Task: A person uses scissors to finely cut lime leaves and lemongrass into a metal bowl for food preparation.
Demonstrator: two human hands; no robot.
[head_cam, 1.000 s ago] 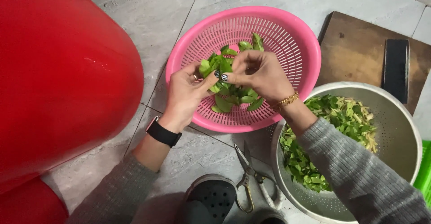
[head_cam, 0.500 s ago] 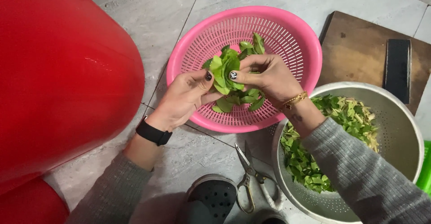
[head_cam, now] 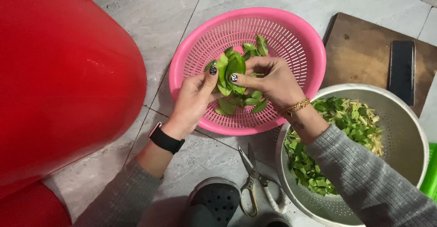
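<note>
Over the pink plastic colander (head_cam: 291, 31), both my hands pinch one bundle of green leaves (head_cam: 232, 70). My left hand (head_cam: 193, 99), with a black watch on its wrist, grips the bundle from the left. From the right, my right hand (head_cam: 273, 81), wearing a gold bracelet, holds the same leaves with thumb and fingers. More loose green leaves (head_cam: 248, 104) lie in the colander beneath my hands.
A metal colander (head_cam: 405, 131) at the right holds chopped greens (head_cam: 337, 117). Scissors (head_cam: 252, 181) lie on the tiled floor near a dark shoe (head_cam: 214, 199). A wooden cutting board (head_cam: 364, 49) with a cleaver (head_cam: 403, 70) lies at the back right. A large red container (head_cam: 59, 86) fills the left.
Both hands have gathered the leaves into a tighter, upright bundle and lifted it slightly above the colander's bottom.
</note>
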